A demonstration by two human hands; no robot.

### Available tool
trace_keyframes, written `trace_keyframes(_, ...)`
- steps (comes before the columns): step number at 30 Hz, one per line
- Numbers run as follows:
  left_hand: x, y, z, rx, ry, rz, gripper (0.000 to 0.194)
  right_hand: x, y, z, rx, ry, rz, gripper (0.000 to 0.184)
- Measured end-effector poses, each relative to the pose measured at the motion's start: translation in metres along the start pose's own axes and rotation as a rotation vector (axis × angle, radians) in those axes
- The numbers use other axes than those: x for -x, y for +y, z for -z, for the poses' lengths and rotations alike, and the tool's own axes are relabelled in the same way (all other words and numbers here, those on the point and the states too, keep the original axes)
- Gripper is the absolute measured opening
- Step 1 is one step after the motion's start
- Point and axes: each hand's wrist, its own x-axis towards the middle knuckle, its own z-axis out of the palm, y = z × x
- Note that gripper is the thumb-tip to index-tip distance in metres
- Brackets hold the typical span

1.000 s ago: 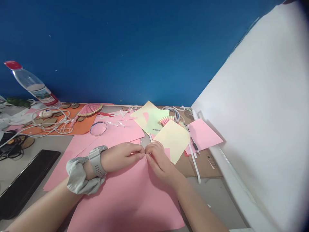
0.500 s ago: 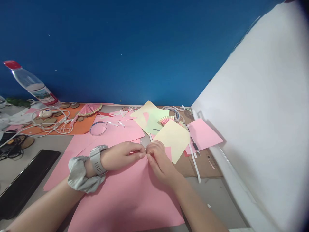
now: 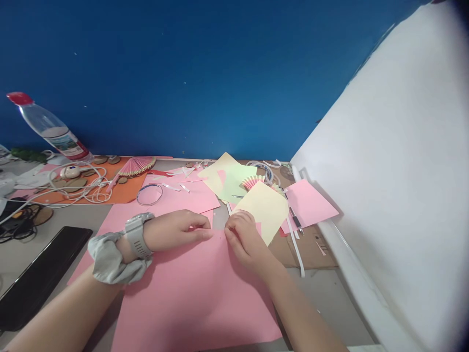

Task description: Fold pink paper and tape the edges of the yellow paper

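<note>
Both hands up at the far edge of the pink sheet [image 3: 198,293], with a small gap between their fingertips!
Nearest, the sheet and both forearms run out of frame at the bottom; grey tabletop [image 3: 330,298] stretches between the right forearm and the white wall [image 3: 395,161]. Over on the left, a flat black device [image 3: 44,274] has its end cut off. Now the grip: the left hand [image 3: 176,230] pinches the sheet's edge, and the right hand [image 3: 247,239] pinches just beside, its curled fingers hiding the exact hold. Beyond, a pale yellow sheet [image 3: 264,208] sits partly hidden behind the right hand, before the blue wall [image 3: 205,78].
</note>
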Motion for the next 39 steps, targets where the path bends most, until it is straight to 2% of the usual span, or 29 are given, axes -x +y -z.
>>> trace_keyframes(4,0.005,-0.018,0.01,-0.194,0.052,0.062,0.032,-0.003,0.01,0.0,0.174,-0.025,-0.164,0.02)
trace_keyframes(7,0.006,-0.042,0.008,-0.322,0.134,0.104,0.036,-0.004,0.021,-0.003,0.232,-0.012,-0.24,0.027)
trace_keyframes(10,0.008,-0.069,-0.006,-0.397,0.232,0.157,0.039,-0.003,0.031,-0.009,0.282,-0.008,-0.283,0.029)
trace_keyframes(14,0.019,-0.089,-0.038,-0.499,0.428,0.184,0.035,-0.003,0.039,-0.015,0.343,-0.01,-0.291,0.026)
trace_keyframes(16,0.028,-0.094,-0.055,-0.522,0.426,0.135,0.041,-0.004,0.041,-0.016,0.375,-0.01,-0.287,0.024)
trace_keyframes(18,0.036,-0.097,-0.067,-0.586,0.361,0.045,0.05,-0.005,0.039,-0.017,0.404,-0.008,-0.278,0.021)
trace_keyframes(20,0.041,-0.1,-0.075,-0.627,0.327,0.034,0.057,-0.003,0.033,-0.019,0.417,-0.017,-0.249,0.025)
trace_keyframes(22,0.043,-0.102,-0.078,-0.649,0.32,0.062,0.061,0.001,0.024,-0.024,0.411,-0.071,-0.172,0.033)
trace_keyframes(25,0.043,-0.101,-0.079,-0.672,0.332,0.086,0.063,0.014,0.011,-0.038,0.404,-0.233,-0.055,0.052)
trace_keyframes(27,0.044,-0.099,-0.081,-0.678,0.34,0.089,0.066,0.023,0.007,-0.048,0.403,-0.28,-0.092,0.064)
trace_keyframes(29,0.046,-0.096,-0.085,-0.672,0.345,0.098,0.069,0.03,0.007,-0.055,0.403,-0.289,-0.122,0.068)
trace_keyframes(35,0.049,-0.094,-0.097,-0.648,0.415,0.129,0.071,0.034,0.009,-0.057,0.408,-0.251,-0.142,0.069)
trace_keyframes(39,0.047,-0.094,-0.099,-0.65,0.419,0.158,0.069,0.034,0.007,-0.059,0.414,-0.245,-0.159,0.068)
